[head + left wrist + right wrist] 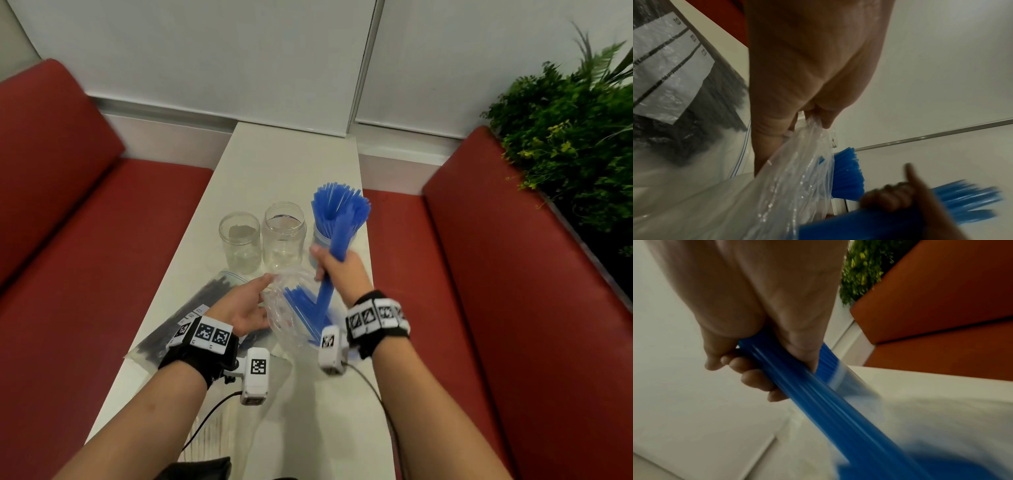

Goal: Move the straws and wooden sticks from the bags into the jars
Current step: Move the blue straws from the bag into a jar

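gripping a bundle of blue straws (337, 240) in a fist, the right hand (337, 270) holds it above the table (274, 164), with the bundle's lower end reaching into the clear bag (291, 308) and its upper end fanning out in front of the right jar (322, 236). that jar already holds blue straws standing upright. the left hand (246, 301) pinches the rim of the clear bag, fingers curled on the plastic, keeping its mouth lifted; more blue straws lie inside it. two other jars stand on the table: the middle jar (283, 236) and the left jar (239, 241), both see-through with no straws in them. a second bag of dark sticks (191, 308) lies flat on the table under the left wrist. red benches (68, 205) flank the table, and a green plant (565, 144) sits at the right.
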`<action>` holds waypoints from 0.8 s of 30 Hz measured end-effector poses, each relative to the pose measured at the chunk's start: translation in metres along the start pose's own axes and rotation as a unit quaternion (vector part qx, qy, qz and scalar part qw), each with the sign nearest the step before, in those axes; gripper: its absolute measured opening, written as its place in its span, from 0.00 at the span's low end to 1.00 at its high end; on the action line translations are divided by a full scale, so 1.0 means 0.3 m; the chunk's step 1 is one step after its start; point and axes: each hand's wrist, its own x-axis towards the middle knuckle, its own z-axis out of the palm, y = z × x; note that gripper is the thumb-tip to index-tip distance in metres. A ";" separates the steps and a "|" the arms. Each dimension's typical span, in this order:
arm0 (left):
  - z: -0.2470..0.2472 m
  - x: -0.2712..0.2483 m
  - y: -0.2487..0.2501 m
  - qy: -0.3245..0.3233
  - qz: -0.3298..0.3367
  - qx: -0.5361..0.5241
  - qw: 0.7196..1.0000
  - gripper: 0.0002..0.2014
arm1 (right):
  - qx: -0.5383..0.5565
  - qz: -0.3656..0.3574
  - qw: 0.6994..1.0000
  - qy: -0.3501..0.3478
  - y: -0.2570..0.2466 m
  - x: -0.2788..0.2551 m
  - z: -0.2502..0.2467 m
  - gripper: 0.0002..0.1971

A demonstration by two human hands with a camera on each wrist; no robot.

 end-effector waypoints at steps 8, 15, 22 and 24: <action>-0.007 0.003 0.006 0.000 -0.011 0.001 1.000 0.16 | 0.152 -0.170 0.967 0.111 -0.412 0.253 -0.144 0.14; -0.032 0.029 0.024 0.000 -0.008 -0.002 1.000 0.16 | 0.129 -0.179 0.962 0.164 -0.412 0.403 -0.155 0.15; -0.030 0.068 0.051 -0.010 -0.011 -0.013 1.000 0.17 | 0.060 -0.121 0.975 0.176 -0.281 0.490 -0.133 0.18; -0.031 0.079 0.051 -0.006 -0.014 -0.014 1.000 0.17 | 0.036 -0.101 0.980 0.168 -0.242 0.511 -0.128 0.17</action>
